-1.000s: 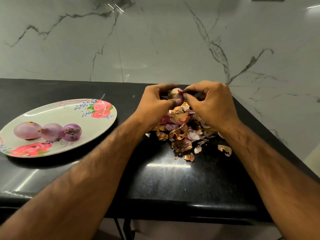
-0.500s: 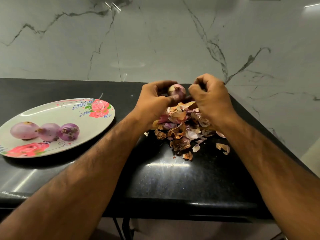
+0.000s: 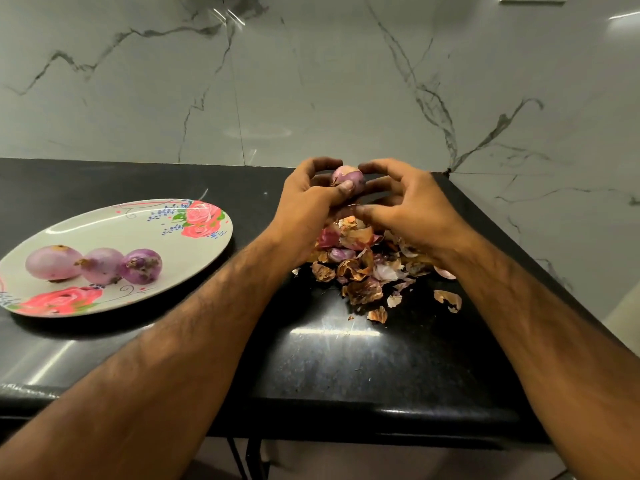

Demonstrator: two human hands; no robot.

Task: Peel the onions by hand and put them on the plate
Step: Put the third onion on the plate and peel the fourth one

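Three smooth peeled onions on oval plate; left hand grip clasps round onion; right hand grip slack.

- The left hand is bare, with a short pale nail showing on its thumb.
- The right hand is bare as well.
- The left forearm is unclothed, with fine hair.
- The right forearm is likewise bare and hairy.
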